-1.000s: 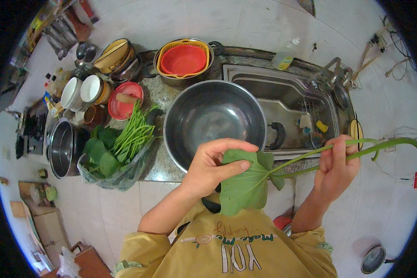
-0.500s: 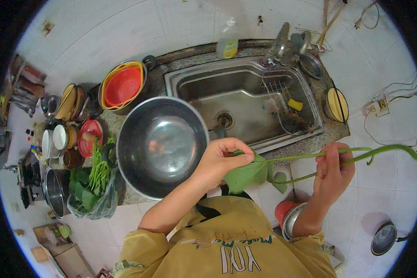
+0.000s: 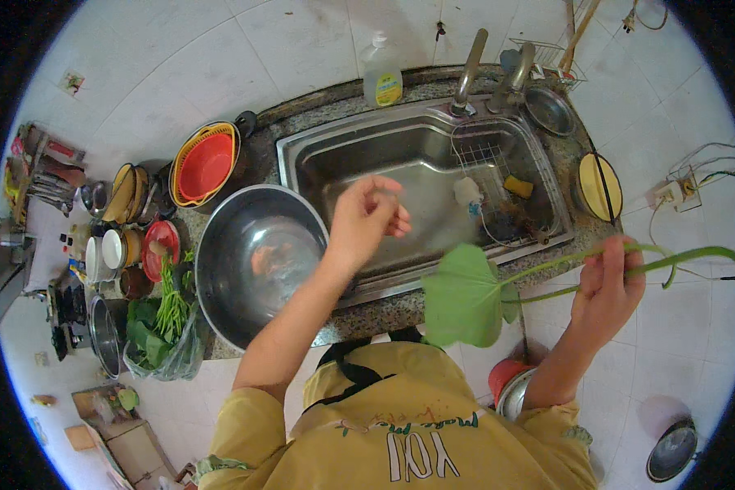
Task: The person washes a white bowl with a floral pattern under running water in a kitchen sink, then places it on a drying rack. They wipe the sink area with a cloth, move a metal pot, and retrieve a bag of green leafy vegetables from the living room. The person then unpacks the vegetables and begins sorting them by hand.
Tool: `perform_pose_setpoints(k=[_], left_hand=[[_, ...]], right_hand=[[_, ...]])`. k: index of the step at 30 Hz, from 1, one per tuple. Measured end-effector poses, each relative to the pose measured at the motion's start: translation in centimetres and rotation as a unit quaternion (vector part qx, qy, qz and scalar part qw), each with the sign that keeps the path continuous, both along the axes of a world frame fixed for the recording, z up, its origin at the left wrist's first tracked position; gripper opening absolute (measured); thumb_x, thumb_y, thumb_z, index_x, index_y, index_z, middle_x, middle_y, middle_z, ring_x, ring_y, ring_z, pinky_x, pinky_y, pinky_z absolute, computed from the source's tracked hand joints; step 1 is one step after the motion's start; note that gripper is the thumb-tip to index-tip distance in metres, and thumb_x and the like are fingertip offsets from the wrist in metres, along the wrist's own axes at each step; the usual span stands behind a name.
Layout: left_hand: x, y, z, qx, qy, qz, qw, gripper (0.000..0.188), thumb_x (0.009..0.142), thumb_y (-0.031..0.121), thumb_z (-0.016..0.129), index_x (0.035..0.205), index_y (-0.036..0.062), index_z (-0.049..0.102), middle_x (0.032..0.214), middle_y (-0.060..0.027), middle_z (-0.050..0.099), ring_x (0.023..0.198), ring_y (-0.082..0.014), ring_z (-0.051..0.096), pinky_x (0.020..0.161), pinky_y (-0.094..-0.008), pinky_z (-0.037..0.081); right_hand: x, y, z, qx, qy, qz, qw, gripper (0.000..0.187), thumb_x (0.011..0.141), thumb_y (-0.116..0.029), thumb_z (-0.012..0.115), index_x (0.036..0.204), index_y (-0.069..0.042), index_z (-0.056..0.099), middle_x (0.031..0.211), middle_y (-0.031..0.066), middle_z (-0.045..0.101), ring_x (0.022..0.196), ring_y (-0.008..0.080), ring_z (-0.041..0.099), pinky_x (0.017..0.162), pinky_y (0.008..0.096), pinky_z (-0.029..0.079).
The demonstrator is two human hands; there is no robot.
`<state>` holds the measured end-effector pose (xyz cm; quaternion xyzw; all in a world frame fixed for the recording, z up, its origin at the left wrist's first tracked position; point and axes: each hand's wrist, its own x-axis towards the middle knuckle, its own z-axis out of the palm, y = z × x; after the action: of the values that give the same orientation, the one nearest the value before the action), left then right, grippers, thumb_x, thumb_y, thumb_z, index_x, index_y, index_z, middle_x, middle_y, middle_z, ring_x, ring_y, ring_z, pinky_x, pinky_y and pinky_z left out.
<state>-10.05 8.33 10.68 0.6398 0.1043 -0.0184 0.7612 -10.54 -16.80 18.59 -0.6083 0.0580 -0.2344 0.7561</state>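
My right hand (image 3: 608,290), off the counter's front edge on the right, is closed round two long green stems (image 3: 694,255) of a leafy vegetable shoot. From those stems a broad green leaf (image 3: 465,298) hangs to the left, in front of the sink, and a thin curl of tendril shows beyond my fingers. My left hand (image 3: 369,219) is over the near left part of the steel sink (image 3: 335,175), its fingers curled in and thumb pressed to them. Whether anything small is pinched there cannot be seen. A large metal basin (image 3: 261,261) sits below my left wrist.
At the left, a plastic bag (image 3: 175,351) holds more leaves and green stems (image 3: 171,306). Behind the basin stands a pot with a red basket (image 3: 207,166). A wire rack, yellow sponge (image 3: 518,186) and taps (image 3: 469,73) are at the sink's right. A soap bottle (image 3: 381,77) stands behind it.
My left hand has let go of the leaf and moved up and left over the sink. My right hand still grips the stems, slightly farther right, and the leaf now hangs free.
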Motion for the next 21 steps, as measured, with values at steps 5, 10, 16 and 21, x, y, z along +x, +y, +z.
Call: perform_pose_setpoints(k=[5,10,16,21], left_hand=[[3.1,3.6,-3.8,0.24,-0.094,0.012,0.966,0.012,0.08,0.004,0.047,0.089,-0.0007,0.053,0.074,-0.0069,0.058,0.064,-0.014,0.057,0.057,-0.0255,0.047],[3.8,5.3,-0.3,0.404,0.019,-0.091,0.91,0.023,0.082,0.018,0.052,0.1,0.0036,0.053,0.086,-0.0056,0.058,0.077,-0.0135,0.055,0.069,-0.0273,0.045],[0.1,2.5,4.1,-0.028,-0.123,-0.235,0.964,0.064,0.072,0.026,0.065,0.124,0.0077,0.033,0.11,-0.009,0.051,0.098,-0.0143,0.049,0.083,-0.0258,0.039],[-2.5,2.4,4.6,-0.109,0.007,-0.2,0.974,0.044,0.067,0.008,0.068,0.107,0.0011,0.051,0.091,-0.0064,0.06,0.082,-0.0127,0.057,0.076,-0.0257,0.044]], right_hand=[[1.1,0.9,1.0,0.015,-0.006,0.067,0.998,0.007,0.079,-0.007,0.057,0.078,-0.001,0.054,0.059,0.0037,0.052,0.039,0.0024,0.033,0.035,0.0158,0.02],[2.3,2.9,0.4,0.019,-0.003,0.035,0.999,0.007,0.078,-0.008,0.059,0.078,-0.002,0.055,0.059,0.0054,0.053,0.037,0.0022,0.032,0.033,0.0169,0.018],[2.6,5.3,0.2,0.014,-0.005,0.07,0.997,0.007,0.077,-0.008,0.06,0.077,-0.003,0.055,0.058,0.0065,0.054,0.037,0.0022,0.032,0.033,0.0168,0.018],[2.8,6.7,0.2,-0.009,-0.025,0.061,0.998,0.008,0.077,-0.009,0.059,0.076,-0.003,0.055,0.058,0.0063,0.054,0.038,0.0014,0.031,0.033,0.017,0.018]])
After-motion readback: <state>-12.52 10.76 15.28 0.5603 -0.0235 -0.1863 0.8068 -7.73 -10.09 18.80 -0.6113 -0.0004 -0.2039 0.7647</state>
